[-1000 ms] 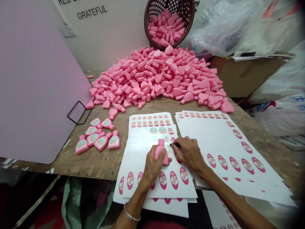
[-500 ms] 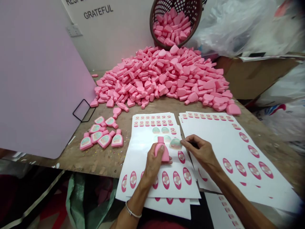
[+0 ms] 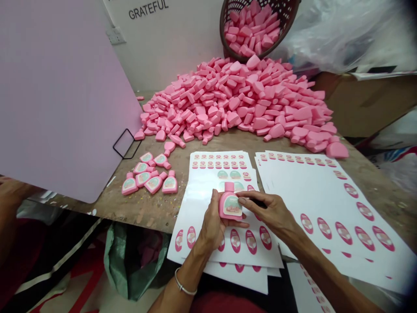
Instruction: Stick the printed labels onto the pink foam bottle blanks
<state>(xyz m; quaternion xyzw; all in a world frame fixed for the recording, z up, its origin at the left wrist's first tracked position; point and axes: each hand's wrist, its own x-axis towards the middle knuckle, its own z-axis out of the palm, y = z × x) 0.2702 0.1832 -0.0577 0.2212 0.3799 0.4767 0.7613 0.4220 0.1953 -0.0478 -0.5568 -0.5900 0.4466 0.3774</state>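
Observation:
A small pink bottle (image 3: pixel 229 187) stands upright in my left hand (image 3: pixel 211 224), with the thumb along its left side and the fingers behind it. A green and cream sticker (image 3: pixel 232 203) lies on the bottle's front face. At the sticker's right edge, the thumb and forefinger of my right hand (image 3: pixel 272 213) are pinched together. Beneath both hands is a sheet of stickers (image 3: pixel 195 200) with green labels, small pink labels and pink ovals. Left of it lies a group of pink bottles (image 3: pixel 143 178) bearing the same green label.
A large heap of plain pink bottles (image 3: pixel 234 100) covers the back of the table, below a tipped brown basket (image 3: pixel 224 26). More sticker sheets (image 3: pixel 306 187) lie on the right. A pink board (image 3: pixel 65 95) stands at left, beside another person's hand (image 3: pixel 13 193).
My right hand has brought the sticker leftward onto the bottle's front. My left thumb has shifted from the bottle's front to its side. The whole view has moved slightly.

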